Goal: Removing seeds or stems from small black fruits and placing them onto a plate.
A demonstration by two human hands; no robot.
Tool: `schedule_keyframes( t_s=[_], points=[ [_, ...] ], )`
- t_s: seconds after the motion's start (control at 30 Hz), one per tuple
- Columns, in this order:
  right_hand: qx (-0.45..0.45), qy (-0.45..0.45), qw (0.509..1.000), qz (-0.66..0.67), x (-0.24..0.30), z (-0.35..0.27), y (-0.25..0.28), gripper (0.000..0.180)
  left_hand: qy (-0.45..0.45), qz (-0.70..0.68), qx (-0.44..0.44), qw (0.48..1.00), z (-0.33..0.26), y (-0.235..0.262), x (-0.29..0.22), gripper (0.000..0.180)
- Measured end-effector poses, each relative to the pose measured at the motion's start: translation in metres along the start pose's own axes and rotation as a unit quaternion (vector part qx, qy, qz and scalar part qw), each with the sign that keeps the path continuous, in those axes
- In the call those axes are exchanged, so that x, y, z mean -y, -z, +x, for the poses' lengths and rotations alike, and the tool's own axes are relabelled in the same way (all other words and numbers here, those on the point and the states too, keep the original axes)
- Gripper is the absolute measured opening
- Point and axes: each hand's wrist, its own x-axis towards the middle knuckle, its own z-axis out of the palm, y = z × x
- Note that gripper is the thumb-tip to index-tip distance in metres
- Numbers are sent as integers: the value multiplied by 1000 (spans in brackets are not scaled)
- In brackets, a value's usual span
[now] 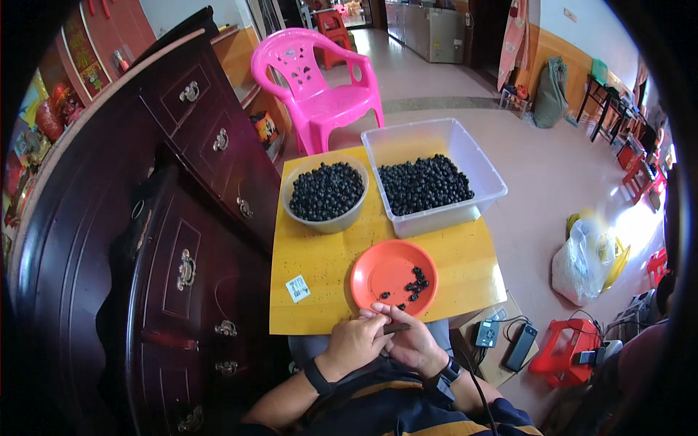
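My left hand (pixel 352 344) and my right hand (pixel 419 344) meet at the near edge of the yellow tabletop, below an orange-red plate (pixel 374 272). The left fingers are curled closed. The right palm is turned up, its fingers bent against the left ones. A thin dark strip (pixel 396 328) shows between the hands; its kind is unclear. Whatever else the fingers pinch is hidden. Several small black berries (pixel 414 286) lie in the plate. Beyond it, a round translucent bowl (pixel 349 221) and a larger rectangular plastic tub (pixel 436 221) hold many dark berries.
A dark wooden cabinet (pixel 211 240) stands close on the left. Behind the yellow table (pixel 313 254) is a pink plastic chair (pixel 338 105). To the right are a cardboard box (pixel 469 338) with cables, a red stool (pixel 563 352) and a filled plastic bag (pixel 578 269).
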Motion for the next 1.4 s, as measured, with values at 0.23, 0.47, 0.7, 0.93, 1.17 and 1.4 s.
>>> schedule_keyframes(
  t_s=[0.23, 0.47, 0.7, 0.93, 1.17, 1.4],
  points=[
    [77, -17, 996, 29, 5, 2, 8, 32, 20, -51, -33, 998, 6, 9, -7, 21],
    [112, -6, 993, 45, 4, -3, 4, 27, 47, -211, -113, 970, 14, 11, -7, 18],
    [121, -28, 992, 37, 4, -1, 15, 23, 89, -276, -85, 953, 3, 6, -3, 17],
    [136, -32, 987, 76, 1, 1, 13, 13, 96, -394, -81, 911, 3, 1, 3, 18],
    [114, -17, 993, 32, -3, -7, 6, 7, 127, -437, -71, 888, -5, -3, 1, 13],
    [81, 22, 996, 33, -9, -6, 6, 11, 150, -456, -48, 876, -1, 0, 6, 15]
  ],
)
